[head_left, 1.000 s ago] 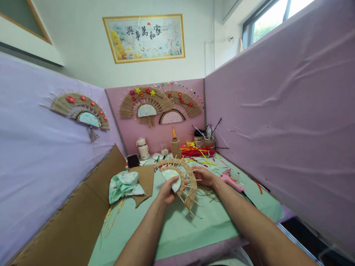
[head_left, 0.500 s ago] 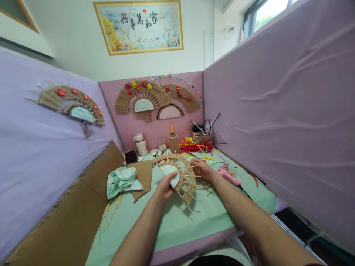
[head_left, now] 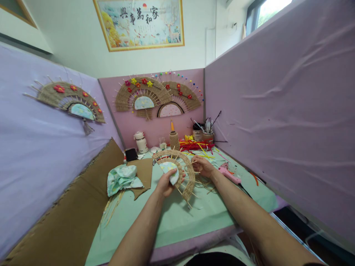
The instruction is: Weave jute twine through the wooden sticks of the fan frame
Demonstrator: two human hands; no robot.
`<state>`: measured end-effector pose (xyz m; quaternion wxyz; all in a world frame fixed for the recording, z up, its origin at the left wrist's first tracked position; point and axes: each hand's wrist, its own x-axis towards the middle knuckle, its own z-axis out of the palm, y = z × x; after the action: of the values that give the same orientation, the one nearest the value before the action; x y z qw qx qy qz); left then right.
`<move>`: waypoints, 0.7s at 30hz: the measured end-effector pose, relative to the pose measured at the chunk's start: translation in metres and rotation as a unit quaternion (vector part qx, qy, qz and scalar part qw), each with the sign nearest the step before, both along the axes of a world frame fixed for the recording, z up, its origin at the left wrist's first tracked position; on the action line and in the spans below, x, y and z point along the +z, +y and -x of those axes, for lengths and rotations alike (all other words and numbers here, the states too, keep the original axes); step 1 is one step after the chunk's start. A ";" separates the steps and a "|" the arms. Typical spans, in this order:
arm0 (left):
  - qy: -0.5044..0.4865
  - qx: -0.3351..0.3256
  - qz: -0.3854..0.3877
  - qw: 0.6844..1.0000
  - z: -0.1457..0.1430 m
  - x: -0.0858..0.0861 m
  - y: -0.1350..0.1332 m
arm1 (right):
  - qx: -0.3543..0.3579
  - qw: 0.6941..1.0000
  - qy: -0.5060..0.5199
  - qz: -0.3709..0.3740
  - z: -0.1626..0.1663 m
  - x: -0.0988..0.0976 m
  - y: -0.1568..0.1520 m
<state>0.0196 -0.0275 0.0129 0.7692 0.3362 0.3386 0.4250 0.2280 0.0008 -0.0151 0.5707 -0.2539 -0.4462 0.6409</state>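
Observation:
My left hand (head_left: 164, 186) grips a half-made fan (head_left: 186, 173) by its pale fabric-covered centre, thumb over the cloth. The fan is a jute-wound arc on thin wooden sticks, held tilted just above the green table (head_left: 177, 225). My right hand (head_left: 203, 166) is closed at the fan's right edge, fingers pinched around the stick ends or twine there; what it pinches is too small to make out.
A crumpled mint cloth (head_left: 122, 179) lies on cardboard pieces (head_left: 142, 173) at left, loose sticks (head_left: 112, 207) beside it. A pink glue gun (head_left: 229, 174) lies at right. A twine spool (head_left: 174, 140), cups and coloured strips (head_left: 196, 146) stand at the back. Finished fans (head_left: 144, 96) hang on partitions.
The camera tipped down a little, and both hands with the fan shifted slightly farther away and up in the picture. The grip on the fan is the same.

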 end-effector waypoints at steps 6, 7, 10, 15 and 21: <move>0.008 0.046 0.005 0.999 0.000 -0.001 0.003 | -0.096 0.994 -0.019 -0.043 0.002 0.001 0.001; 0.001 0.061 0.002 0.998 0.000 -0.002 0.004 | -0.127 0.990 -0.037 -0.050 0.004 0.001 0.001; -0.023 0.094 -0.010 0.995 0.000 -0.002 0.006 | -0.177 0.975 -0.120 -0.066 0.008 -0.003 0.002; -0.029 0.110 -0.017 0.993 0.001 -0.002 0.007 | -0.132 0.969 -0.195 -0.076 0.012 -0.007 0.003; -0.030 0.132 -0.033 0.990 0.000 -0.003 0.008 | -0.136 0.960 -0.227 -0.094 0.013 -0.004 -0.001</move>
<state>0.0197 -0.0193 0.0094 0.7050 0.3008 0.3428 0.5432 0.2152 0.0003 -0.0189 0.5575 -0.3962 -0.5833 0.4381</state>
